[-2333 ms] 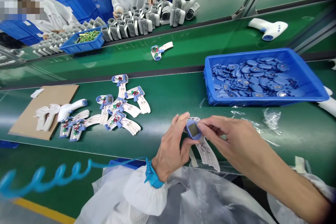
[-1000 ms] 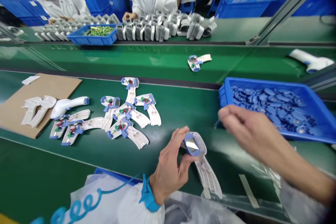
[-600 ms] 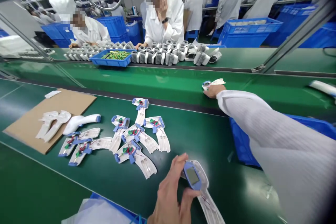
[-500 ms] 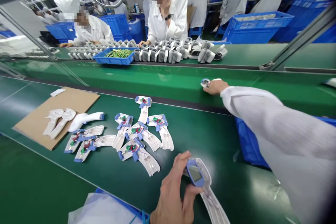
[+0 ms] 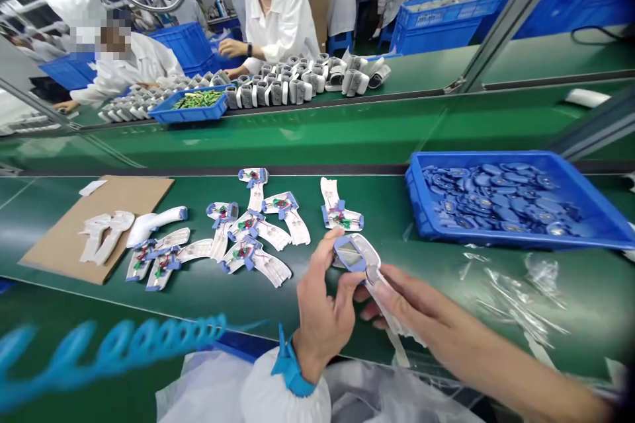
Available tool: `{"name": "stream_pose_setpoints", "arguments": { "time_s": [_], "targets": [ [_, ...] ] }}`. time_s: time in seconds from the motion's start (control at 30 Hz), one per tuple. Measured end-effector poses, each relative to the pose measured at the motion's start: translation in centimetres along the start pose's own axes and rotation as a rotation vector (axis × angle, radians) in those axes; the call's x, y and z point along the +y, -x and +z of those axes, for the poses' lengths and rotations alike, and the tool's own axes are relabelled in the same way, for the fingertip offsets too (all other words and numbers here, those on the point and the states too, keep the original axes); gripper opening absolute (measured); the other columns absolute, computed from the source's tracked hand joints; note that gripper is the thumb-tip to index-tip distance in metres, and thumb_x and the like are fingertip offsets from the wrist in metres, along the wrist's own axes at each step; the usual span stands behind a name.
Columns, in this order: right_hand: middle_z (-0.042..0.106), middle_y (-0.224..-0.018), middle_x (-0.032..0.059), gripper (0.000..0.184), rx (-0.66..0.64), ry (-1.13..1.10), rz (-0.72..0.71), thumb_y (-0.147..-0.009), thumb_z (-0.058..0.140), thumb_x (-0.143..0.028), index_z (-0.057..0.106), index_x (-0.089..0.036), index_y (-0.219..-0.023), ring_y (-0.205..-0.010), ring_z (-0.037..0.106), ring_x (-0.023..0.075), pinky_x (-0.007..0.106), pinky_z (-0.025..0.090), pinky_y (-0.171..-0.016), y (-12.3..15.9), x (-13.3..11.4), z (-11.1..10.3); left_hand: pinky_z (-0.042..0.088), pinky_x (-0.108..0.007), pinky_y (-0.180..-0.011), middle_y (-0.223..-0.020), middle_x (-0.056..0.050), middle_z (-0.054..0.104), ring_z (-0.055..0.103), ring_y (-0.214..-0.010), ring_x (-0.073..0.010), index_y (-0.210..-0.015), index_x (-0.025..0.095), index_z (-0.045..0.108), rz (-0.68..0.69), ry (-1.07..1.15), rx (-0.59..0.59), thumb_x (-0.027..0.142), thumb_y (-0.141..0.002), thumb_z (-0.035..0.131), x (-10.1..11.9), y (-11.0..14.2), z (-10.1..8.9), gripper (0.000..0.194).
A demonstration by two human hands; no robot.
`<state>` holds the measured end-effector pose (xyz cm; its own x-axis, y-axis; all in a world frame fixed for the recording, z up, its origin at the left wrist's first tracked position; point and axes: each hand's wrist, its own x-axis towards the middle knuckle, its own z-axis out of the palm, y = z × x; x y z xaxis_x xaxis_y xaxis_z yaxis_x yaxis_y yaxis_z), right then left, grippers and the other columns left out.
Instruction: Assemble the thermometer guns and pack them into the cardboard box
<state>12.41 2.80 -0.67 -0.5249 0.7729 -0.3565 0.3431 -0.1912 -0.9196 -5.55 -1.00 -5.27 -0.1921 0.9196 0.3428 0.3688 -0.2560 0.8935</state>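
Observation:
My left hand (image 5: 322, 304) pinches the blue-framed display (image 5: 350, 254) of a white handheld thermometer shell (image 5: 371, 252) between thumb and fingers. Lower down, my right hand (image 5: 404, 301) is wrapped round the handle of that same shell. A thin pale strip hangs below it. Just beyond my left fingertips lies an open thermometer half (image 5: 342, 217) with red and green wires and blue parts. To the left rest several similar wired halves (image 5: 255, 254), handles pointing different ways. A closed-looking white thermometer body (image 5: 153, 225) lies beside them.
A blue tray (image 5: 417, 211) of blue oval parts stands on the right, with clear plastic scraps (image 5: 516, 304) in front. Cardboard (image 5: 54, 244) carries white shells (image 5: 106, 234) on the left. A coiled blue cord (image 5: 124, 350) crosses the lower left. Co-workers sit across the belt.
My right hand has come back from the far belt and now grips the shell's handle. Another wired half now lies on the table beyond my left hand. The view has swung right.

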Motion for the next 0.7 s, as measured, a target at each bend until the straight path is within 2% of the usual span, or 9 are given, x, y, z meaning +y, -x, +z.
{"name": "stream_pose_setpoints", "arguments": {
  "time_s": [0.07,0.13,0.23,0.3,0.4,0.47,0.57,0.67,0.7],
  "targets": [
    [0.071,-0.090,0.0057,0.056,0.015,-0.115,0.028,-0.104,0.036,-0.065,0.064,-0.021,-0.123,-0.081,0.069,0.0190,0.032,0.060,-0.078,1.3,0.8,1.7,0.055,-0.033,-0.109,-0.151,-0.013,0.058,0.063,-0.133,-0.0241,-0.151,0.022,0.047,-0.010,-0.023,-0.029,0.027,-0.103,0.059,0.7,0.1,0.5,0.049],
    [0.069,-0.087,0.0058,0.053,0.171,-0.040,-0.056,-0.105,0.036,-0.060,0.064,-0.020,-0.126,-0.080,0.067,0.0195,0.034,0.059,-0.083,1.7,0.9,2.8,0.052,-0.032,-0.113,-0.151,-0.011,0.059,0.060,-0.137,-0.0235,-0.152,0.025,0.047,-0.021,-0.063,-0.063,0.027,-0.103,0.060,1.3,0.1,1.0,0.051],
    [0.072,-0.108,0.0102,0.046,0.376,0.147,-0.226,-0.106,0.039,-0.048,0.061,-0.022,-0.137,-0.096,0.068,0.0216,0.036,0.057,-0.091,2.1,1.0,3.3,0.050,-0.031,-0.115,-0.150,-0.007,0.060,0.058,-0.138,-0.0218,-0.151,0.027,0.049,-0.016,-0.134,-0.075,0.025,-0.101,0.062,2.2,0.1,1.5,0.052],
    [0.072,-0.110,0.0106,0.044,0.448,0.244,-0.291,-0.107,0.038,-0.040,0.059,-0.021,-0.140,-0.092,0.070,0.0208,0.032,0.058,-0.080,2.5,1.4,3.4,0.050,-0.031,-0.115,-0.149,-0.007,0.061,0.059,-0.138,-0.0212,-0.149,0.027,0.052,0.010,-0.171,-0.059,0.023,-0.100,0.064,2.8,0.1,1.8,0.051],
    [0.072,-0.094,0.0075,0.041,0.529,0.361,-0.352,-0.106,0.038,-0.031,0.060,-0.019,-0.138,-0.068,0.067,0.0178,0.029,0.051,-0.059,2.9,2.3,3.4,0.049,-0.032,-0.115,-0.145,-0.006,0.064,0.061,-0.135,-0.0211,-0.144,0.025,0.057,0.032,-0.204,-0.054,0.023,-0.098,0.066,3.5,0.0,2.1,0.047],
    [0.071,-0.085,0.0071,0.041,0.571,0.403,-0.383,-0.105,0.038,-0.030,0.062,-0.015,-0.134,-0.061,0.064,0.0182,0.030,0.046,-0.054,2.8,2.7,3.4,0.050,-0.034,-0.114,-0.138,-0.005,0.069,0.064,-0.131,-0.0221,-0.134,0.025,0.064,-0.005,-0.193,-0.052,0.022,-0.093,0.072,3.7,-0.6,2.3,0.042],
    [0.066,-0.070,0.0046,0.042,0.486,0.342,-0.302,-0.105,0.036,-0.038,0.066,-0.014,-0.119,-0.054,0.057,0.0179,0.030,0.041,-0.050,2.4,2.7,2.7,0.056,-0.033,-0.102,-0.123,-0.004,0.075,0.070,-0.115,-0.0223,-0.114,0.022,0.070,-0.203,-0.077,-0.151,0.023,-0.083,0.082,3.5,-2.4,2.4,0.033],
    [0.060,-0.060,0.0005,0.050,0.187,0.141,-0.077,-0.107,0.031,-0.052,0.069,-0.020,-0.101,-0.049,0.052,0.0153,0.027,0.040,-0.048,2.9,3.0,0.1,0.056,-0.028,-0.082,-0.107,-0.005,0.074,0.070,-0.092,-0.0180,-0.109,0.018,0.064,-0.428,0.066,-0.473,0.034,-0.078,0.087,3.0,-4.4,2.3,0.042],
    [0.063,-0.063,0.0014,0.052,0.168,0.113,-0.050,-0.107,0.033,-0.056,0.070,-0.021,-0.101,-0.053,0.056,0.0156,0.026,0.043,-0.050,3.4,3.4,-1.4,0.055,-0.027,-0.075,-0.101,-0.005,0.072,0.067,-0.084,-0.0160,-0.107,0.017,0.063,-0.495,0.124,-0.597,0.039,-0.079,0.087,2.9,-4.7,2.2,0.043]
  ]
}}
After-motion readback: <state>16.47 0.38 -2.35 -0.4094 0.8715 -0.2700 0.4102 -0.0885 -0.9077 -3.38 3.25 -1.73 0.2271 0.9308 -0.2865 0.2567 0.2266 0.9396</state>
